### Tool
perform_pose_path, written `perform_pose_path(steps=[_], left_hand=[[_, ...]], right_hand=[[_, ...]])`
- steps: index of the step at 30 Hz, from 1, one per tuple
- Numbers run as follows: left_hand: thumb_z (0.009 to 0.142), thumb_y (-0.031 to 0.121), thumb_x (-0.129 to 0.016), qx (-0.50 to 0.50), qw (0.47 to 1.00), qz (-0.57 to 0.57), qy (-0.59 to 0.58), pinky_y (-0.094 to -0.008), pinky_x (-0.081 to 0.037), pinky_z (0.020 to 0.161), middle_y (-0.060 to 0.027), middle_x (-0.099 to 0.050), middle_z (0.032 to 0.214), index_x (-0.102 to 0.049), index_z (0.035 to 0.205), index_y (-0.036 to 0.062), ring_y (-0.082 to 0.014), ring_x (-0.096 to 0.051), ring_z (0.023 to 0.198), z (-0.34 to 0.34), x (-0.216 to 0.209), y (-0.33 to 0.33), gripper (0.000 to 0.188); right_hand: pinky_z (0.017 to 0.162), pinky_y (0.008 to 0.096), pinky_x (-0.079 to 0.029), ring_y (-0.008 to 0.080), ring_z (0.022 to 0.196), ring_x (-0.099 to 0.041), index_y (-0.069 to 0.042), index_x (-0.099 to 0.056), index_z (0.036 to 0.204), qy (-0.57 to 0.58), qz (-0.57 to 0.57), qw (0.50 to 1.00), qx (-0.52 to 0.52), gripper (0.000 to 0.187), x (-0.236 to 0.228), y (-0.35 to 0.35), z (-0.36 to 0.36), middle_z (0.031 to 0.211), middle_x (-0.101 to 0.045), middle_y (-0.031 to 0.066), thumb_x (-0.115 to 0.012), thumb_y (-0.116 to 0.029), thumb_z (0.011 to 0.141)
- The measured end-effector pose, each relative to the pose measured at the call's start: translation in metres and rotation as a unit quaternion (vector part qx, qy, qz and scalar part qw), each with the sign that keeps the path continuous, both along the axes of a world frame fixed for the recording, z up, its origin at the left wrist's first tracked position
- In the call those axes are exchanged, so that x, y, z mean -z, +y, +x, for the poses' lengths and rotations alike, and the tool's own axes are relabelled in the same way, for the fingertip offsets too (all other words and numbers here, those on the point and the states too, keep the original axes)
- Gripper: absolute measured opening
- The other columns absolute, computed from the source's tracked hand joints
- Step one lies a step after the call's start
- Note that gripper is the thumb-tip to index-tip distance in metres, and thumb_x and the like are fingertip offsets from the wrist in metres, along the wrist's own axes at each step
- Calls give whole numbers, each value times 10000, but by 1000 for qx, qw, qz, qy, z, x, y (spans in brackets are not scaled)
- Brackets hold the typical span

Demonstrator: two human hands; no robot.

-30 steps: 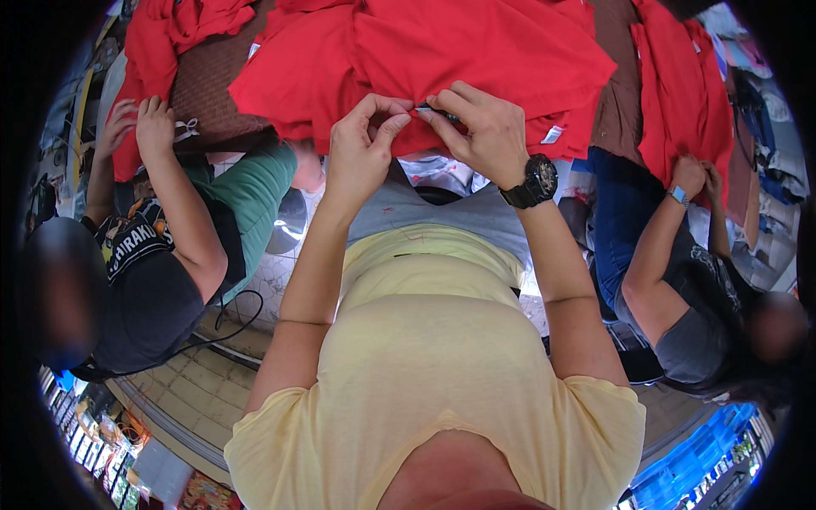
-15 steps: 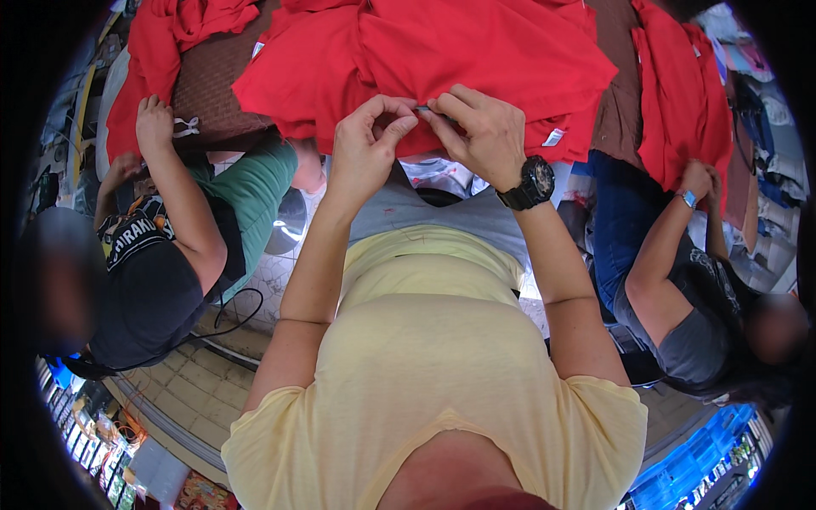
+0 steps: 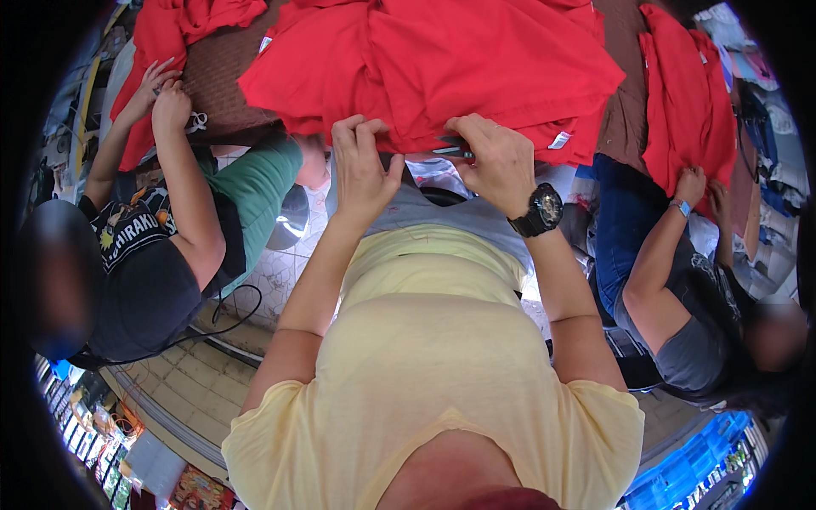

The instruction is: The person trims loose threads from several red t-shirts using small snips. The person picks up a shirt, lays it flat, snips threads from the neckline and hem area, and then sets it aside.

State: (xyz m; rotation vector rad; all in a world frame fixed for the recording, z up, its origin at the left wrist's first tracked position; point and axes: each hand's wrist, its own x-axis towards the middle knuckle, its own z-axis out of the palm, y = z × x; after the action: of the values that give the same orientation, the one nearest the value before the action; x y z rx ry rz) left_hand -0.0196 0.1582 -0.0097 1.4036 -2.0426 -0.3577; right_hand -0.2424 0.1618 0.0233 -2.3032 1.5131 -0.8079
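A heap of red garments (image 3: pixel 476 72) lies before me, its near edge hanging just beyond my hands. My right hand (image 3: pixel 497 166), below a black wristwatch (image 3: pixel 537 210), is closed around small thread snips (image 3: pixel 450 151). Their blades point left, toward my other hand, along the cloth's edge. My left hand (image 3: pixel 364 170) is at that same edge with the thumb held away from the fingers. Its fingertips are against or just in front of the red cloth; I cannot tell which. No thread can be made out between the hands. A white label (image 3: pixel 559 140) shows on the cloth at the right.
On the left a person in a dark shirt (image 3: pixel 140 297) handles red cloth (image 3: pixel 161 51). Another person (image 3: pixel 671 297) on the right holds a red garment (image 3: pixel 684 102). The table has a brown woven cover (image 3: pixel 225 76). Blue crates (image 3: pixel 693 463) stand at the lower right.
My hands have moved apart from where their fingertips met, and the left fingers have spread. The snips now show more plainly in my right hand. The left person's hands have come together higher up.
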Motion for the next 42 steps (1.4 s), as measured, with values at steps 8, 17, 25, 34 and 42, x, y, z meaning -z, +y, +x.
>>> perform_pose_path(steps=[8, 17, 25, 34, 42], left_hand=[[683, -19, -731, 14, 995, -86, 50, -413, -433, 893, -151, -557, 1082, -576, 1005, 44, -326, -544, 1026, 9, -12, 2, 363], [661, -78, -671, -18, 984, -153, 87, -403, -449, 816, -101, -621, 959, -606, 846, 59, -303, -579, 924, 28, -16, -2, 239], [752, -179, -609, 67, 951, -22, 301, -324, -531, 857, -130, -683, 967, -648, 940, -13, -241, -683, 938, 14, -73, -31, 254], [965, 54, -596, 40, 963, 118, 239, -325, -439, 993, -143, -629, 1122, -597, 1193, 41, -214, -617, 1054, 14, -86, -116, 228], [865, 33, -723, 33, 977, -87, 193, -315, -527, 767, -103, -619, 960, -626, 1061, 2, -201, -646, 870, -13, -101, -81, 221]], right_hand=[[632, 350, -533, 254, 803, -699, -104, -660, 1037, -30, -9, 998, 57, 408, -2, 7, 5, 919, -711, 52, -742, -16, 647], [593, 347, -515, 248, 733, -702, -95, -666, 995, -92, -15, 985, 147, 339, -8, 11, -29, 865, -697, 66, -738, -19, 673], [672, 255, -518, 118, 740, -684, -21, -695, 984, -230, -112, 933, 252, 269, -66, 0, -63, 781, -705, 72, -681, 80, 736], [684, 429, -545, 374, 778, -697, -97, -708, 994, -93, -102, 949, 282, 253, -74, -95, -68, 818, -735, 108, -750, -207, 770], [782, 403, -543, 337, 918, -710, -40, -688, 1025, -256, -31, 949, 180, 224, -63, -80, -31, 961, -734, 143, -737, -91, 812]])
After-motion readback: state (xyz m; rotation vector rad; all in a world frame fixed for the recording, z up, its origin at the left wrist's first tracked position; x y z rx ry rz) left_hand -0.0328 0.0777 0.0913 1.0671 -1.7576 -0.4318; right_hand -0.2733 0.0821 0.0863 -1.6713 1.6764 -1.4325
